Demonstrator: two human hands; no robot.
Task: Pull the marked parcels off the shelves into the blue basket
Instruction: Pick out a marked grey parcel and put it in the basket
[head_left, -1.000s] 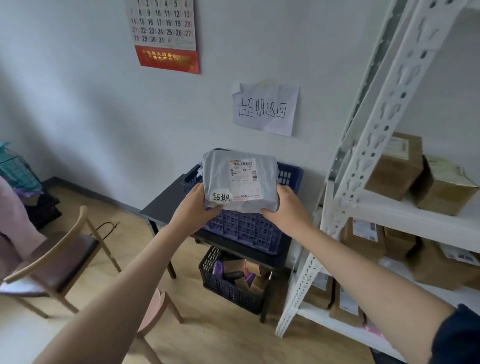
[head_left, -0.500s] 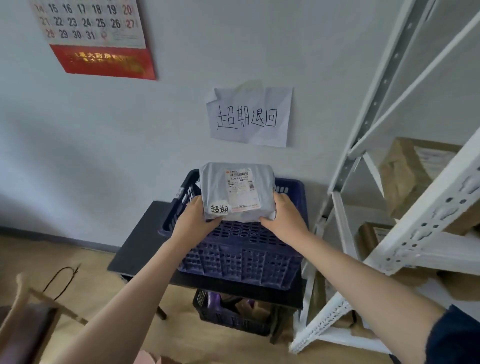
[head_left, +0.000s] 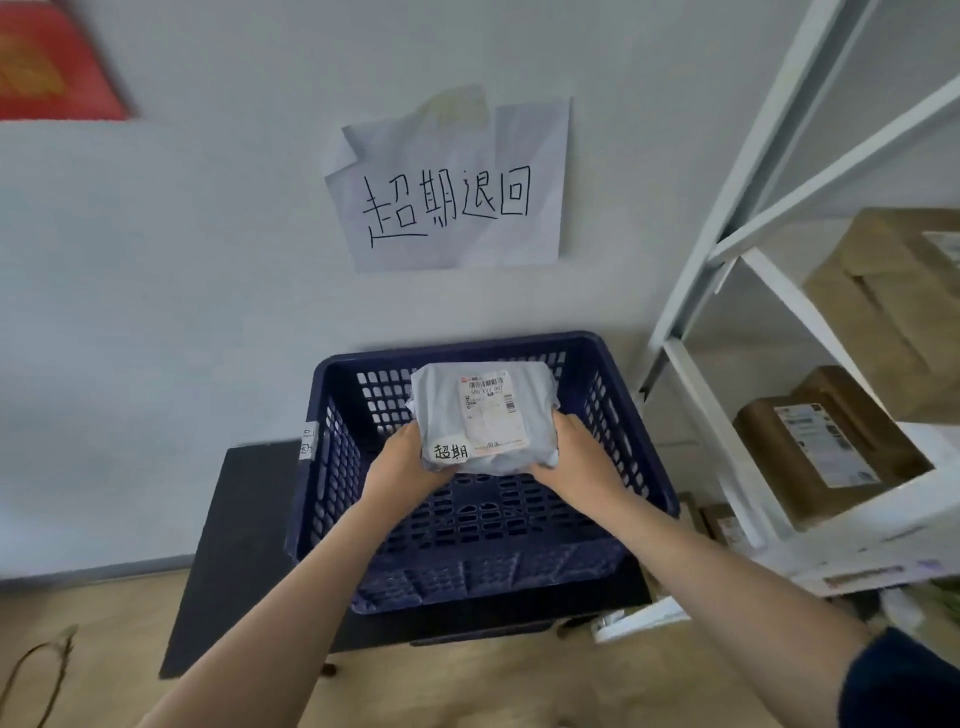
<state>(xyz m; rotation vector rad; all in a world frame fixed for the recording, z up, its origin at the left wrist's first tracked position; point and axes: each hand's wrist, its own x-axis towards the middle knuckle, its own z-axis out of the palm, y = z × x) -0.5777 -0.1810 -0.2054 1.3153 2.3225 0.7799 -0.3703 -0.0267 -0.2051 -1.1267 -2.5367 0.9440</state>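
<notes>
Both hands hold the grey poly-mailer parcel (head_left: 480, 418) by its near corners, left hand (head_left: 402, 462) beside the handwritten sticker (head_left: 451, 451), right hand (head_left: 576, 457) opposite, each grip closed on it. The parcel hangs inside the blue basket (head_left: 631, 415) on the black desk (head_left: 244, 519), above its floor. It looks soft, light and slightly slick, so holding both ends suits it.

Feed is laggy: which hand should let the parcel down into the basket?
Neither alone. Left hand and right hand grip opposite ends of the parcel over the basket; probably release together.
</notes>
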